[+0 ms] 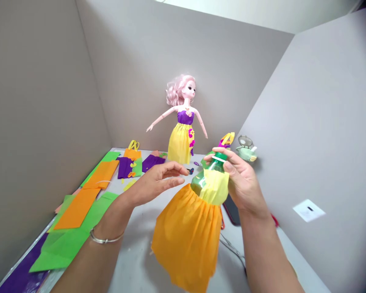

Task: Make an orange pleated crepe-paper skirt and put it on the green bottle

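Note:
My right hand [242, 175] grips a green plastic bottle [198, 182] near its neck and green cap [221, 155]. Around the bottle hangs a doll dress with a yellow bodice [216, 188] and a gathered orange skirt [189, 240]. The bottle leans toward the upper right, its lower part hidden by the skirt. To the left, my left hand [161, 182] is held apart from the bottle, thumb and fingers spread, with nothing between them. Behind both hands a pink-haired doll [186, 118] stands upright in a purple and yellow dress.
Green cloth [76, 240] and orange cloth [79, 207] lie along the left side. Small fabric bags, including an orange one [132, 154], sit at the back. A dark phone [232, 211] and scissors partly show beneath my right arm. Grey walls enclose the white table [134, 248].

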The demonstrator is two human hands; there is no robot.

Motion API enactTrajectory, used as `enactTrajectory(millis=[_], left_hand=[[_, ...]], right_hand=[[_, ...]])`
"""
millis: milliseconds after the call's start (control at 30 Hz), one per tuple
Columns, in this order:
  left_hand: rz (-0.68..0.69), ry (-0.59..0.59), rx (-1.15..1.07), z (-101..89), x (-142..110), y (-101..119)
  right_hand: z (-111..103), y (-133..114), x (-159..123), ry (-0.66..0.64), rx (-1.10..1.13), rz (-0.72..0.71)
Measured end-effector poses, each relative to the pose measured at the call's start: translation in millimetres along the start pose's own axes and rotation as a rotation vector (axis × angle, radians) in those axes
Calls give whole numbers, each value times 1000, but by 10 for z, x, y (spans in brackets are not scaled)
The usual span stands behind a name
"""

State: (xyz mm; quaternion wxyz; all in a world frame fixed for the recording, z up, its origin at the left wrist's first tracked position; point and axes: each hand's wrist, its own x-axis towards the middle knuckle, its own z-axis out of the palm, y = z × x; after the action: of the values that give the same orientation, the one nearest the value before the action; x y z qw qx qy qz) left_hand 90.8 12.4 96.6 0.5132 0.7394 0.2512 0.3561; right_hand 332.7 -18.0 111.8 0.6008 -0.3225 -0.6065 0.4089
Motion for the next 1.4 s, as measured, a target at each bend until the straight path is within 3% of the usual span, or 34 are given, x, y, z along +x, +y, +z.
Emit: enactTrajectory(millis=[233, 400, 567, 733, 867, 1000, 1100, 1200, 1300, 1400], left_hand=[[-81, -239, -59, -22, -20, 5], [-20, -201, 97, -44, -47, 11], [26, -285, -41, -70, 27, -124], [-7, -203, -144, -104, 157, -461], [-90, -118, -63, -161, 172, -645], [-213, -151, 73, -278, 112, -757], [-341, -164, 228, -406, 49, -820], [-453, -131, 371, -547, -14, -831], [-495, -65, 464, -666, -79, -779], [-484, -2, 516, -737, -134, -693]], right_hand=[[-3, 7, 9, -28, 75, 17], [5, 16, 1, 11, -6, -18], [114, 68, 79, 122, -225, -76], [218, 136, 423, 33, -265, -114], [196, 268, 780, -24, -216, -130], [137, 378, 1022, 1, -219, -119], [113, 401, 1065, 6, -249, -146], [118, 433, 998, -72, -247, -162], [132, 495, 896, -181, -245, -104], [142, 518, 833, -210, -242, -81]])
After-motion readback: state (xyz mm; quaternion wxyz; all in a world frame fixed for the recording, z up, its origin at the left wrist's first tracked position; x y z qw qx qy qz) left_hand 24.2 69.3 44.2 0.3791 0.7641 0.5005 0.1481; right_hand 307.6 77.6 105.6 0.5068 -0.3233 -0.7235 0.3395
